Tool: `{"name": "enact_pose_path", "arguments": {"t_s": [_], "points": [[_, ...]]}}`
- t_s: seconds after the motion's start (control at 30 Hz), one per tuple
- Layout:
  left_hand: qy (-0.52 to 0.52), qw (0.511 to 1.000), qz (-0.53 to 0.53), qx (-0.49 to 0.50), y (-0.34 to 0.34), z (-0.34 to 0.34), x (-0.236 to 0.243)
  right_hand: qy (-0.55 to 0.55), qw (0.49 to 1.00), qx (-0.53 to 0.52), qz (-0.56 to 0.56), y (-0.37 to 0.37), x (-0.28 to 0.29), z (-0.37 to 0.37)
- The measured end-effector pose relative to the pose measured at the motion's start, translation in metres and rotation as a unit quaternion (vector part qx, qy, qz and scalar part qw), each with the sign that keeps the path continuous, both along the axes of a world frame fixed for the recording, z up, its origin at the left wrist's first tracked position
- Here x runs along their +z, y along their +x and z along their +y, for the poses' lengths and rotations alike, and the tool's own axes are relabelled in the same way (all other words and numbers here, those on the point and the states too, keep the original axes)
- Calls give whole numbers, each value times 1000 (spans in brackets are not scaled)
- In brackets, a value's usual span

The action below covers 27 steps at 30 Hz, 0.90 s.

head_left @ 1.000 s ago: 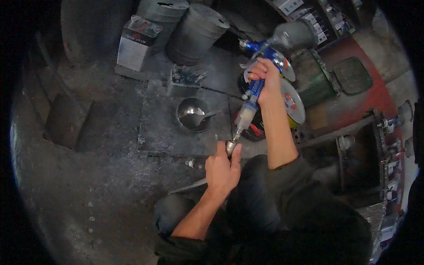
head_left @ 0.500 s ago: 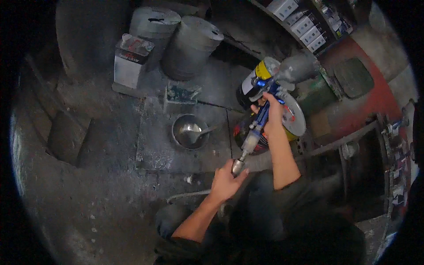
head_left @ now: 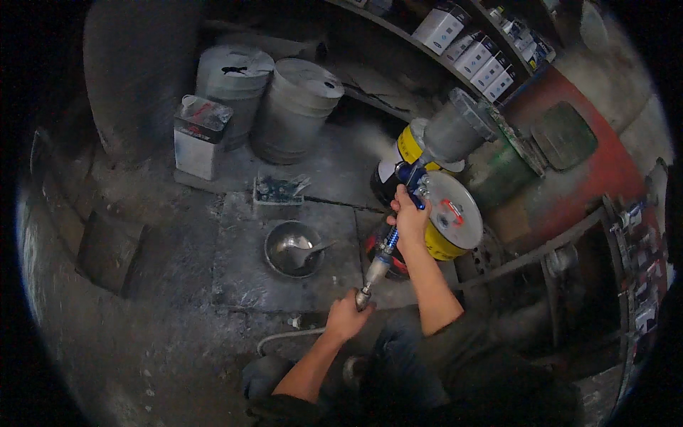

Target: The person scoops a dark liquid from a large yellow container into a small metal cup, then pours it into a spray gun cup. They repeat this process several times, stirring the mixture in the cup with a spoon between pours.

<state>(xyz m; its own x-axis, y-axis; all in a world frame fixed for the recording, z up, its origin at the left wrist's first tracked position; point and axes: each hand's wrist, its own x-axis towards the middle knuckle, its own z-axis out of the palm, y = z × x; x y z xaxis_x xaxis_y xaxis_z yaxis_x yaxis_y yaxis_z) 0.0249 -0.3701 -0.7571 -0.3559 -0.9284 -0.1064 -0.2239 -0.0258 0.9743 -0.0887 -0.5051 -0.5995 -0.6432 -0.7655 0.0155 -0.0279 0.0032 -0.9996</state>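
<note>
In the head view, the right hand is wrapped around the blue handle of a spray gun, which slants up and to the right across both hands. The gun's grey cup sits above and to the right of that grip, and a pale mist hangs above and to its left, at the front of the gun. Below the right hand, the left hand is closed on the metal fitting at the gun's lower end. A pale hose curves just left of the left hand.

Above and to the left of the left hand, a metal bowl rests on a slab with a scoop in it. Farther up, left of the right hand, are a small open box, a white can with a dark top and two grey drums. Just right of the right hand stands a bucket with a grey lid and yellow side. A green bin is beyond it, and boxes line a shelf well above.
</note>
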Motion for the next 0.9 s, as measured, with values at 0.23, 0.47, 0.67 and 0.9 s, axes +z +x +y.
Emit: {"name": "enact_pose_path", "arguments": {"t_s": [0.23, 0.47, 0.67, 0.9], "points": [[-163, 971, 24, 175, 18, -19, 59, 34, 998, 61, -1, 9, -15, 13], [-320, 936, -86, 117, 1, -87, 197, -165, 974, 78, 134, -33, -67, -4], [-480, 829, -264, 111, -15, -107, 189, -158, 858, 105, 478, -20, -68, -4], [-506, 808, -296, 61, -16, -117, 191, -114, 932, 165, 300, -45, -98, -21]]}}
